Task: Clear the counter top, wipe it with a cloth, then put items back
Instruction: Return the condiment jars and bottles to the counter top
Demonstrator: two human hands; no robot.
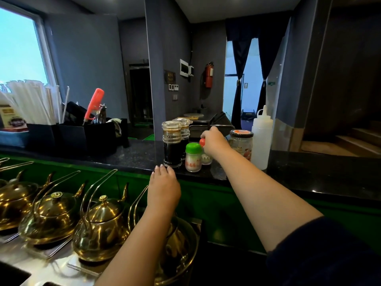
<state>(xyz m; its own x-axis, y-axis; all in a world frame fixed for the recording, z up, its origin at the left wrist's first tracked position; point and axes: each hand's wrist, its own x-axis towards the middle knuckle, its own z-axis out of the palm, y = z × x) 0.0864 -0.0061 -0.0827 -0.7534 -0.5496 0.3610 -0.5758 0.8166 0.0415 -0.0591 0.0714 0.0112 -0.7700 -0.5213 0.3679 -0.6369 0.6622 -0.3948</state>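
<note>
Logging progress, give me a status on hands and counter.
Right hand grips red-capped small shaker. Left hand open, resting on black stone counter edge. Green-capped shaker close beside grip.

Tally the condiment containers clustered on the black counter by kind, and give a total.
Dark sauce dispensers with clear lids: 2
Small shakers: 2, green-capped and red-capped, the latter held by the right hand
Glass jar: 1
White squeeze bottle: 1
Total: 6

- Right hand [214, 141] grips small red-capped shaker [204, 150] on black speckled stone counter [134, 155].
- Left hand [164, 185] rests open at counter edge, near dark-sauce glass dispenser [171, 144].
- Green-capped shaker [193, 157] stands just beside red-capped one.
</note>
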